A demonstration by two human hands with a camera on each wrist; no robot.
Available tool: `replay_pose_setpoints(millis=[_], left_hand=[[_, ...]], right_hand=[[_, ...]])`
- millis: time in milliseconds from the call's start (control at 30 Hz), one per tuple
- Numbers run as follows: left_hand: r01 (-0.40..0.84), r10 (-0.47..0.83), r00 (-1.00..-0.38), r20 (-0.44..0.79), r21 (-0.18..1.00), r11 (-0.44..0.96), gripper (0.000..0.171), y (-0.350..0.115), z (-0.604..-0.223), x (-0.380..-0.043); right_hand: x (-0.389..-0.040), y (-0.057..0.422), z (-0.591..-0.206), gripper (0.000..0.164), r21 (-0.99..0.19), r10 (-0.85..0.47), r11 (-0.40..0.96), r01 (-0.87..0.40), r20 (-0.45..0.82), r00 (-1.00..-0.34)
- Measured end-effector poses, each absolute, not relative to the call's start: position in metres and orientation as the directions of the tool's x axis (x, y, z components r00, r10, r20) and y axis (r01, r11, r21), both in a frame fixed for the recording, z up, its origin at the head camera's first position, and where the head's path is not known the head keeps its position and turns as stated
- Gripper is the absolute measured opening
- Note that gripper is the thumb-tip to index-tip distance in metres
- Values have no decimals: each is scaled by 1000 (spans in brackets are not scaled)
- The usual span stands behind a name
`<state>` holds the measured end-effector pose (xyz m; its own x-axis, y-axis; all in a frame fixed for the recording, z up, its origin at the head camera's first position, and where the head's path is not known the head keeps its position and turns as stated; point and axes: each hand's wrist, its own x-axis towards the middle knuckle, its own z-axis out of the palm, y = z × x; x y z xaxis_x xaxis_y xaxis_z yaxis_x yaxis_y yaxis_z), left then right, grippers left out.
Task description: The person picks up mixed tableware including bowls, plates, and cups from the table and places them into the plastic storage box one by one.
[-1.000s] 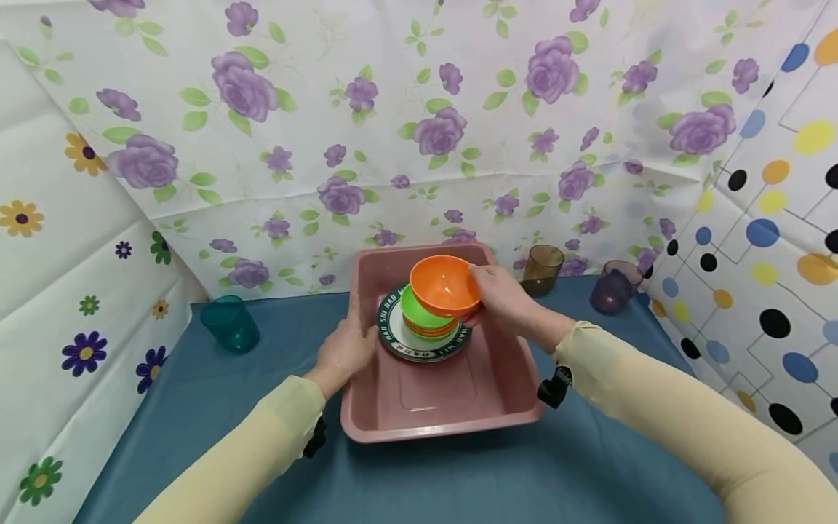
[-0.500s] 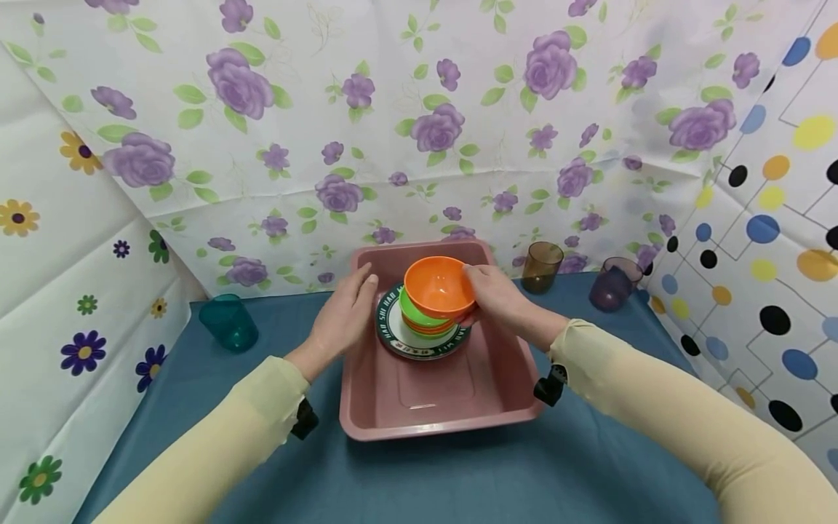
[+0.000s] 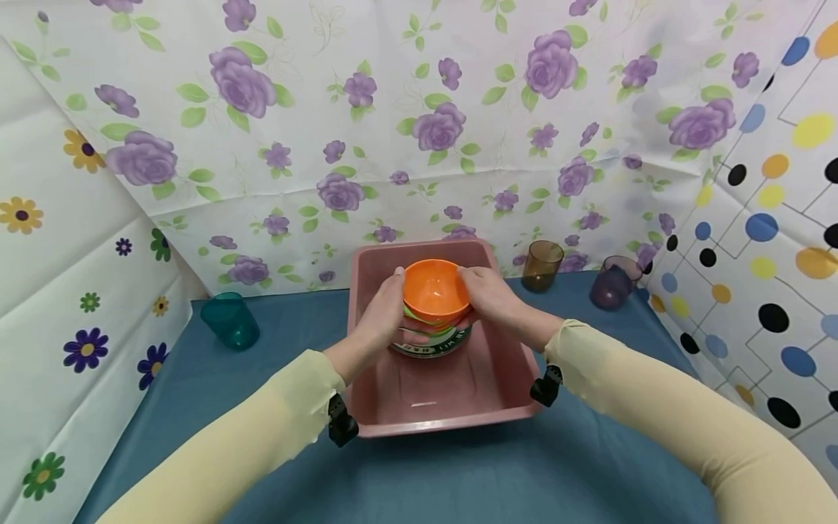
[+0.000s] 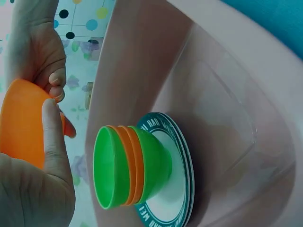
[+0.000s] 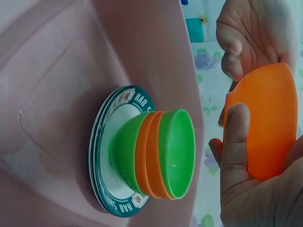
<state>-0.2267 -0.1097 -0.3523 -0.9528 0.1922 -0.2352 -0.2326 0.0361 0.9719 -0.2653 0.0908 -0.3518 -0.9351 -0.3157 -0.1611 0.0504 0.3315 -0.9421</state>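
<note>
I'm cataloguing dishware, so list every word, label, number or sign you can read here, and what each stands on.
"HAO": green rim of the top plate, in both wrist views.
"WEI": same rim, in the left wrist view.
Small characters and remaining letters on the rim: too blurred or partly hidden to read surely.
Held orange bowl: no lettering visible.

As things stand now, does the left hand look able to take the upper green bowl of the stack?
Probably not right away: the left hand and the right hand both hold the orange bowl, which is above the upper green bowl and would likely need to move aside first.
</note>
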Motion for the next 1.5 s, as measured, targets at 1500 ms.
replay_pose_setpoints(millis=[1500], left_hand=[[-177,114,-975,-192,976,131,59,-121,-360,-232]], right_hand=[[-262,171,-412,95,-544,-276,825,-153,-153,-949]])
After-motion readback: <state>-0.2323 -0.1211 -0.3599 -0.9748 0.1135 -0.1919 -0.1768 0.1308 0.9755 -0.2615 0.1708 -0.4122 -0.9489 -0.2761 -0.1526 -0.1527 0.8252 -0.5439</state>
